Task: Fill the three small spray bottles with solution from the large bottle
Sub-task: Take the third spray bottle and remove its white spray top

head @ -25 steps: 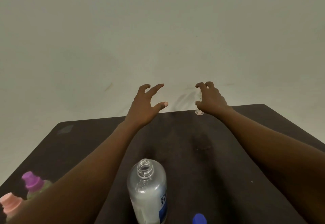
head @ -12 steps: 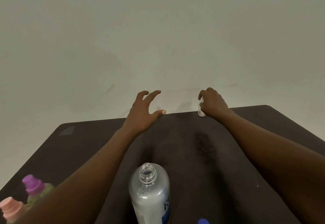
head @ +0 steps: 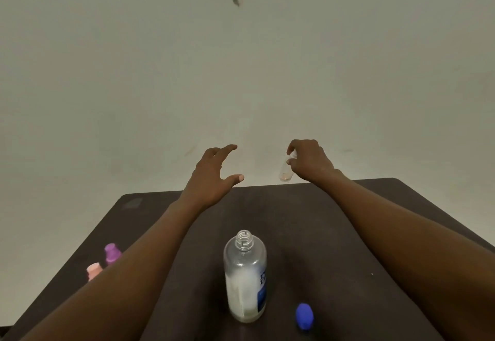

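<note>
The large clear bottle (head: 245, 276) stands uncapped near the front of the dark table (head: 316, 223), with whitish liquid in its lower part and a blue label. My right hand (head: 308, 161) pinches a small clear bottle (head: 285, 170) and holds it lifted above the table's far edge. To its left, my left hand (head: 214, 177) hovers with fingers spread and holds nothing. Two small bottles with a purple cap (head: 112, 252) and a pink cap (head: 94, 269) stand at the left, partly hidden by my left forearm.
A blue cap (head: 304, 316) lies on the table right of the large bottle. A plain pale wall rises behind the table's far edge. The table's left and right edges slant inward toward the back.
My right hand closed on the small clear bottle at the far edge and lifted it off the table. My left hand stayed spread beside it. The view tilted slightly.
</note>
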